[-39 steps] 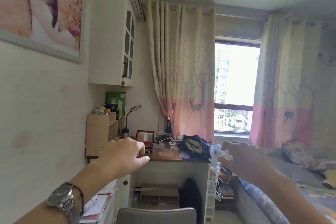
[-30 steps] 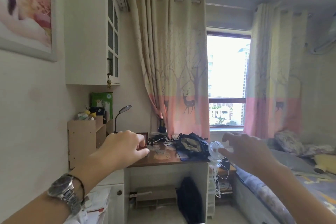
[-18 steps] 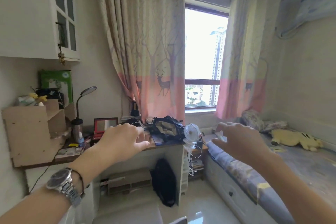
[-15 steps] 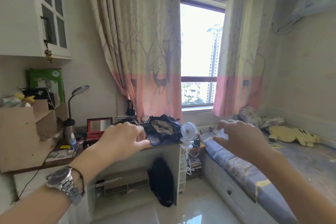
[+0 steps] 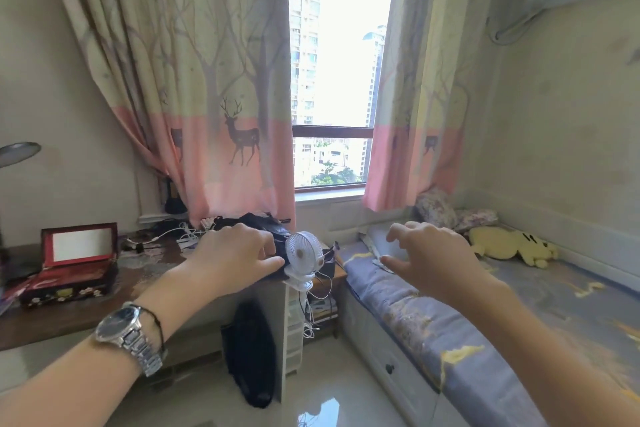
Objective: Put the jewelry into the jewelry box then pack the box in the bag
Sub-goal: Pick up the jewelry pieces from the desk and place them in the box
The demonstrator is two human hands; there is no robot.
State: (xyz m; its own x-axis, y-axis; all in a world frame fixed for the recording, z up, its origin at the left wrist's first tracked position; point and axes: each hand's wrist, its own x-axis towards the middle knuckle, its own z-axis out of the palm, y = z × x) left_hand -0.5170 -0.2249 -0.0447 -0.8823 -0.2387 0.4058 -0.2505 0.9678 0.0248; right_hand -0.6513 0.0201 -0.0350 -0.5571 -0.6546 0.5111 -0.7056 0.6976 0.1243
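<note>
Bedroom counter point(image 5: 52, 317) carried an open red jewelry box point(image 5: 71, 265) and black bag point(image 5: 266, 224). Left hand point(image 5: 235, 255) fingers loosely curled, right hand point(image 5: 429, 260) fingers spread; both held nothing.

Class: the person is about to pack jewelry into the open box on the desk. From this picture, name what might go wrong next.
1. The fan is clipped at the desk edge, right beside the left hand; a reach could knock it or snag its hanging cords.
2. The jewelry box stands open with its lid upright near loose cables; a careless move might tip it.
3. The bag lies behind the left hand, mostly hidden, so grabbing it may drag the cables.
</note>
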